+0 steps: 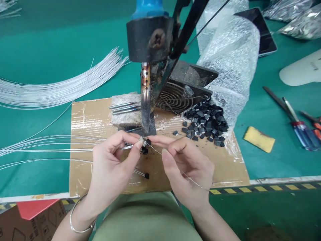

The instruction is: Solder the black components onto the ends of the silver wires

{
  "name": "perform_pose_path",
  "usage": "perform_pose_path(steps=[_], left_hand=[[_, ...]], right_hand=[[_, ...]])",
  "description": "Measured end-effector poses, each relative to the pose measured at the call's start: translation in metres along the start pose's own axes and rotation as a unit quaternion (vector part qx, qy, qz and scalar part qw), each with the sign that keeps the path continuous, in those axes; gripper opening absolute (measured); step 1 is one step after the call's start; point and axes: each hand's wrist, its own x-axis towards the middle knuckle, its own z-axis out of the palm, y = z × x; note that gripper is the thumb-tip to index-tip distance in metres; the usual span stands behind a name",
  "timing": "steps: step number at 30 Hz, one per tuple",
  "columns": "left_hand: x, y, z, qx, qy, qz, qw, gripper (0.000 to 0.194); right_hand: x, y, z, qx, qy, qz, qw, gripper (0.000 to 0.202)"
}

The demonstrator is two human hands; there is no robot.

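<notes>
Beneath the tip of a soldering iron (145, 103), my left hand (114, 164) pinches a small part at the end of a white wire. My right hand (188, 167) has its fingers closed around a thin solder wire (195, 182), which runs up to the same spot. Several white wires (82, 150) pass behind my left hand. A wire end with a black tip (146, 175) lies on the cardboard (233, 167) between my hands. The small part is mostly hidden by my fingertips.
Small black pieces (208, 120) are heaped beside a dark fan (175, 97). A wire bundle (62, 90) lies at left. Metal rods rest on a pale block (125, 118). At right are a yellow sponge (259, 139), a screwdriver (302, 134), bubble wrap (230, 63) and a white cup (301, 70).
</notes>
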Motion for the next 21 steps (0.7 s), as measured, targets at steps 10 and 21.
perform_pose_path(steps=[10,21], left_hand=[[0.010,0.004,-0.001,0.000,0.011,0.011,1.000,0.016],[0.012,0.011,-0.001,0.006,0.016,0.013,1.000,0.016]], right_hand=[[0.011,0.000,0.004,0.012,0.008,0.012,1.000,0.024],[0.015,-0.003,0.006,0.022,0.013,0.009,1.000,0.022]])
